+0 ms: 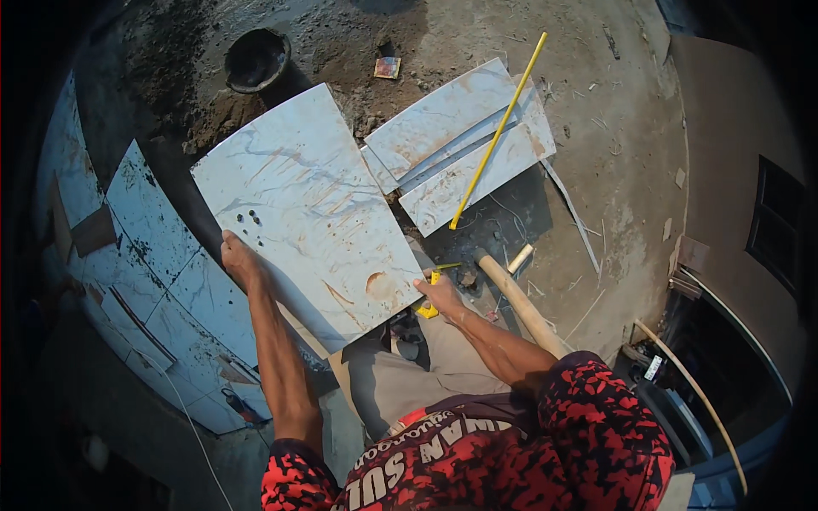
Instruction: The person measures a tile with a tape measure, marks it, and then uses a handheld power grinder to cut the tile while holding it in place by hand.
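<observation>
A large white marble-patterned tile (307, 204), with dark specks and brown stains, is held over my lap. My left hand (242, 257) grips its left edge. My right hand (441, 295) is closed on its right edge near the lower corner; a yellow tool (429, 310) is at that hand, partly hidden, and I cannot tell whether it is held. Beyond the tile, cut tile pieces (443, 111) lie stacked, with a long yellow bar (498, 132) across them. A wooden pole (511, 294) and a short pale piece (520, 260) lie to the right of my right hand.
Laid tiles (204, 298) line the left. A black bucket (256, 60) stands in dirt at the top, near a small packet (387, 70). Thin offcuts (571, 213) lie on concrete (622, 128). At right are a brown panel (716, 102), a dark opening and a bent pole (690, 375).
</observation>
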Motion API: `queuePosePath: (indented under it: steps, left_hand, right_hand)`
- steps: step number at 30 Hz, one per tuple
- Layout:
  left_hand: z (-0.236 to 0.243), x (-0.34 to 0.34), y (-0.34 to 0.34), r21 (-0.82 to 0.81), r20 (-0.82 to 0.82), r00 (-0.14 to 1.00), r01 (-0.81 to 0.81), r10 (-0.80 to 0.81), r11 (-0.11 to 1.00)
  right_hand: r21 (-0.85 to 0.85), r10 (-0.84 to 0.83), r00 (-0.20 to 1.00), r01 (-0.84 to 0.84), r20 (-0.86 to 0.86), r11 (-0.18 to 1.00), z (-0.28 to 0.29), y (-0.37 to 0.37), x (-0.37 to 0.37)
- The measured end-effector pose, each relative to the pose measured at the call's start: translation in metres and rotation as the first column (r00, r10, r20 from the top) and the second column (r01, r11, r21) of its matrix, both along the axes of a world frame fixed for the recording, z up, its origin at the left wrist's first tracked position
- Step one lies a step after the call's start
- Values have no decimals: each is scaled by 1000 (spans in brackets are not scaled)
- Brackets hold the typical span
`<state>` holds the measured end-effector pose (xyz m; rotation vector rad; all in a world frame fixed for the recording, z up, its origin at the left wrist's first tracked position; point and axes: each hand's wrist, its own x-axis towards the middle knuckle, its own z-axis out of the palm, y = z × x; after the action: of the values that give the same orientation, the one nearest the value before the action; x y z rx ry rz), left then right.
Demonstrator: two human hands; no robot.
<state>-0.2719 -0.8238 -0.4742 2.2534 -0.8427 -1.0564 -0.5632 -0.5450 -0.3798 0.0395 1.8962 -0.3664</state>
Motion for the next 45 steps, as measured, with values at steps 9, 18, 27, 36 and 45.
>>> queuePosePath:
  steps: [9, 18, 27, 36, 45]
  left_hand:
    - [-21, -73, -110, 163, 49, 889, 442, -455, 882]
    - [-6, -170, -155, 190, -219, 772, 634, -597, 750]
    - [0, -194, -195, 257, -745, 608, 643, -276, 721]
    - [-12, -163, -175, 301, -930, 367, 764, -1, 570]
    - [28, -105, -158, 424, -815, 574, 686, -81, 592]
  right_hand:
    - [163, -87, 991, 70, 99, 984, 29, -49, 10]
    - [37, -445, 894, 447, -41, 894, 14, -41, 11]
    - [11, -520, 851, 522, -77, 853, 7, -56, -20]
    - [-8, -404, 911, 405, -83, 914, -16, -13, -41]
    - [78, -424, 818, 488, -388, 870, -138, -25, -102]
